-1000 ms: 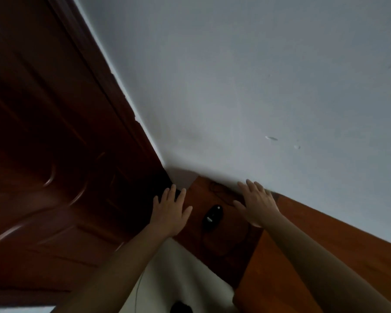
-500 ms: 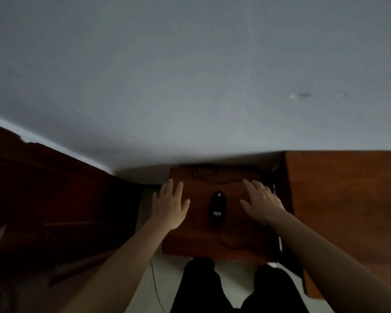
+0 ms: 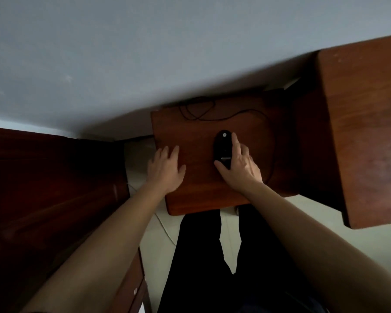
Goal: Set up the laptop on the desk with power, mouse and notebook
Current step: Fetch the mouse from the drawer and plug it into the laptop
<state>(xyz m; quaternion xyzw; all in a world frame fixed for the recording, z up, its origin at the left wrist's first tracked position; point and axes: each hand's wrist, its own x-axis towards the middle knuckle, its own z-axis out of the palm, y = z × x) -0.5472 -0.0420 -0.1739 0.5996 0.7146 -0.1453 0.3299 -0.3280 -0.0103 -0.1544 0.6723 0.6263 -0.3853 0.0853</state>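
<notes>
Wooden desk (image 3: 190, 195) — right hand (image 3: 242, 168) around mouse (image 3: 221, 147)

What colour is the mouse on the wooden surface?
The mouse is black, with a pale round mark at its far end; head view.

Dim, soft (edges warped)

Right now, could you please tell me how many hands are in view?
2. The left hand rests flat on the low wooden surface; the right hand holds the black mouse.
</notes>
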